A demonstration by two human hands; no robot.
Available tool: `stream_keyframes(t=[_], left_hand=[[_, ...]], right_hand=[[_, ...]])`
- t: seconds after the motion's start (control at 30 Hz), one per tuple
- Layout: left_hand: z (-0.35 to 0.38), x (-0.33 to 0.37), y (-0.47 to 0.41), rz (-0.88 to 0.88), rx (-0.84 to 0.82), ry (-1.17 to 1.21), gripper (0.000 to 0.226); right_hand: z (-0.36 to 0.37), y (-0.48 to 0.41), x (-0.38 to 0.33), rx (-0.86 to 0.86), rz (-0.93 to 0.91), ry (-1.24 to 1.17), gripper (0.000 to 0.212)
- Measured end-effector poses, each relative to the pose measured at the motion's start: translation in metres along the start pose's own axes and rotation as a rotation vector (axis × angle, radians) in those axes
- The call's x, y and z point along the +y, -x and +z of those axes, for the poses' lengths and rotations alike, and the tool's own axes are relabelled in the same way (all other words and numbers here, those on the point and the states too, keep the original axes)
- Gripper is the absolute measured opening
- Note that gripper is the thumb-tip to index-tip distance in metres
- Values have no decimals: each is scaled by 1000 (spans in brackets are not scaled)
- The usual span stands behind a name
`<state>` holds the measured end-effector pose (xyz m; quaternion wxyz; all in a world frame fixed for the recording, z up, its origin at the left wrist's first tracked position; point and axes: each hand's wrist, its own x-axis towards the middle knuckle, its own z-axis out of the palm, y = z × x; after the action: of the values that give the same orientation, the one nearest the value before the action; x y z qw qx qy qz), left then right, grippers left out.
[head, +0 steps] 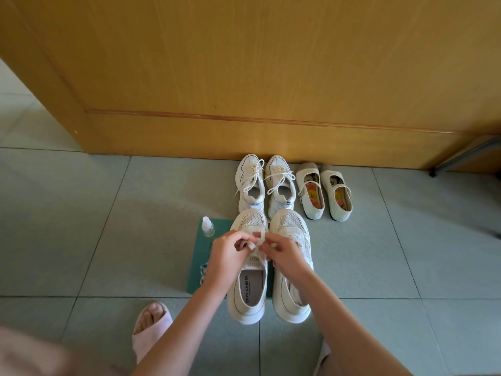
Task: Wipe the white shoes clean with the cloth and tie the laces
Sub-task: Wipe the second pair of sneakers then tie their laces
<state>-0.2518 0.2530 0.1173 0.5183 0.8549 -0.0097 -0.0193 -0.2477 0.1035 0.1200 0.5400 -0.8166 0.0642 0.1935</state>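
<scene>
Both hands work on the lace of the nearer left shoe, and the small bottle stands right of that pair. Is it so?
Not quite. The head view shows the small bottle left of that pair, on the green mat. The left hand and right hand do work on the lace of the nearer left shoe.

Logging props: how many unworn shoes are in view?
6: two mesh sneakers nearest, two laced sneakers behind them, two strap flats right of those. None apparently hidden.

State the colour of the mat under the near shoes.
The mat is green; head view.
</scene>
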Motion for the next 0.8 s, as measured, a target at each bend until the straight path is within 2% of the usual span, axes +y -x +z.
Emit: stream_keyframes(t=[0.27,0.37,0.57,0.7,0.8], left_hand=[[-1,-5,5,-13,10,147,14],[-1,-5,4,-64,15,203,13],[1,-8,2,-45,12,181,15],[-4,-11,10,-228,90,320,17],[-5,-17,13,-386,134,415,18]], right_hand=[[-3,-5,-3,26,4,62,6],[-1,-4,-4,12,7,118,6],[1,2,-6,87,25,186,10],[0,1,2,97,20,535,12],[-4,5,9,102,45,634,20]])
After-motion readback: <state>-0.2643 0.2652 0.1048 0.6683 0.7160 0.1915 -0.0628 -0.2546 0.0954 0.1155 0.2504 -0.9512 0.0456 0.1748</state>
